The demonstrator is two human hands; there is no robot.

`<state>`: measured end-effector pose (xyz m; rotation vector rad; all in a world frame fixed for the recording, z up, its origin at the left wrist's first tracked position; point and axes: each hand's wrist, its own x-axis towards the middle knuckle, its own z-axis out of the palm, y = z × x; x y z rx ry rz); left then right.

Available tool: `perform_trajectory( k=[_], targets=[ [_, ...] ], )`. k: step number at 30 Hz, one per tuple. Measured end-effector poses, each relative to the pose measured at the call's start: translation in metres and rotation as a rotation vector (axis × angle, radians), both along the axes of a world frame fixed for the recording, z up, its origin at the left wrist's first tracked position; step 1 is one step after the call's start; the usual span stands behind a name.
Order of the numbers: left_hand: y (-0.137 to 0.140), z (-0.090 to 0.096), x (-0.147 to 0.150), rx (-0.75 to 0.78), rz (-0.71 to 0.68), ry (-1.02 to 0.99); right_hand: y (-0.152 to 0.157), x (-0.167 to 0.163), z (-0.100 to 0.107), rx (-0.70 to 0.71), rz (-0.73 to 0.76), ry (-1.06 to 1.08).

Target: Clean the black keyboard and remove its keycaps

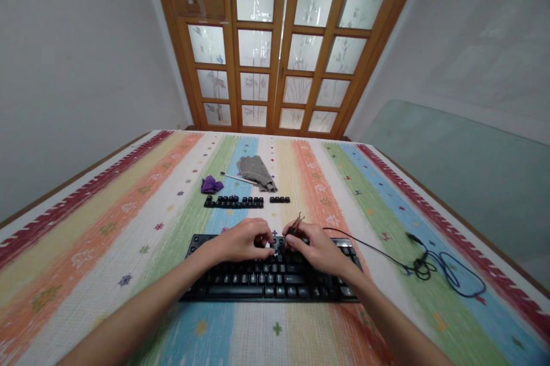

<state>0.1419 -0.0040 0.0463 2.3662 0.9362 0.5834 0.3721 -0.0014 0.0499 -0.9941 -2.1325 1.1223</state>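
A black keyboard [240,279] lies in front of me, with part of its upper key rows hidden under my hands. My left hand [247,239] is over the keyboard's upper middle, thumb and fingers curled towards each other. Something small and whitish shows at its fingertips, too small to name. Just to the right, my right hand [317,246] pinches a thin brown forked tool [297,221], and a small dark piece [292,231] shows beside its fingers. Beyond the keyboard, several loose black keycaps [234,202] stand in rows, with a shorter row [279,200] to their right.
Behind the keycaps lie a purple cloth [211,184], a grey cloth [256,172] and a thin stick-like brush [238,177]. The keyboard's black cable [423,266] runs right and coils on the striped tablecloth [141,274]. Wooden glazed doors [279,39] stand past the table's far edge.
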Motion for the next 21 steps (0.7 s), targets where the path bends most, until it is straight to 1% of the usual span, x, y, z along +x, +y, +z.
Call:
perform_trajectory(
  k=[3,6,10,14,17,21],
  targets=[
    [0.018,-0.004,-0.007,0.106,0.053,0.032,-0.002,0.004,-0.007,-0.051,-0.035,0.039],
    [0.039,-0.014,-0.009,0.194,0.119,0.113,-0.005,0.008,-0.015,-0.102,-0.061,0.100],
    [0.057,-0.030,-0.007,0.249,0.124,0.247,-0.009,0.011,-0.024,-0.159,-0.096,0.179],
    [0.064,-0.039,-0.008,0.286,0.139,0.318,-0.012,0.012,-0.029,-0.188,-0.112,0.207],
    [0.064,-0.040,-0.011,0.292,0.145,0.341,-0.015,0.011,-0.030,-0.203,-0.103,0.210],
    [0.064,-0.038,-0.011,0.270,0.150,0.315,-0.018,0.011,-0.031,-0.210,-0.111,0.211]
  ],
)
